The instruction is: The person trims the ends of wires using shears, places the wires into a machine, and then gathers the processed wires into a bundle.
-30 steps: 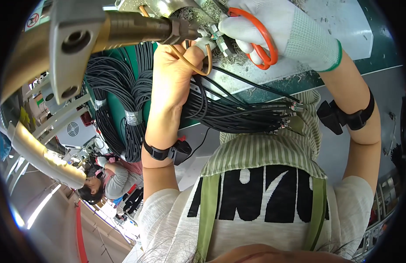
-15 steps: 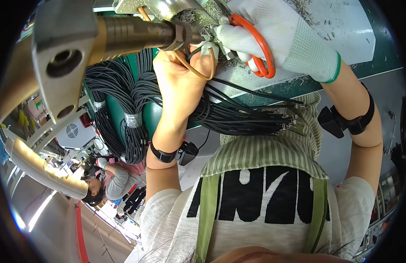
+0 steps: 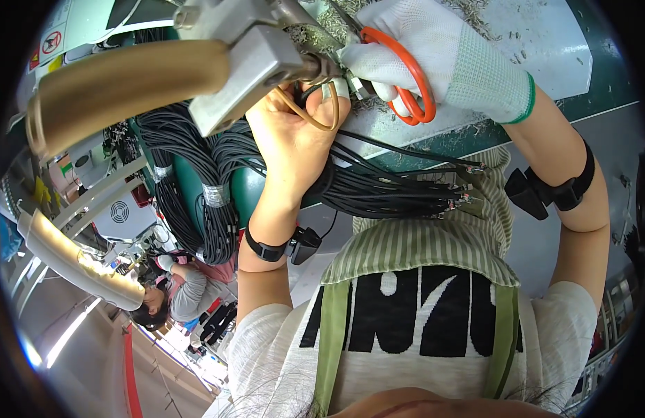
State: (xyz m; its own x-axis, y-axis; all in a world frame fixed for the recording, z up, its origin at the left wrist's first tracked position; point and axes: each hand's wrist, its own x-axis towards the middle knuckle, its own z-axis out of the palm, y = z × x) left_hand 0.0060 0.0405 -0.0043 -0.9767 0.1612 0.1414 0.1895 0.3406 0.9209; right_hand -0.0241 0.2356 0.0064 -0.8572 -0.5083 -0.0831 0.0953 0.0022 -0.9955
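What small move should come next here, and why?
Probably, the right hand should make a slight fingertip adjustment at the metal part: its fingers are beside it, the left hand is close by, and the red-handled scissors in the glove favour short movements.

A dark-green worktop [image 3: 608,66] reaches two o'clock, smooth grey floor [image 3: 531,240] three; a long, glowing white strip light [image 3: 70,336] slants at eight.

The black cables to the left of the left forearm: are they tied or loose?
Tied: silvery bands wrap around the black cables, gathering them into bundles.
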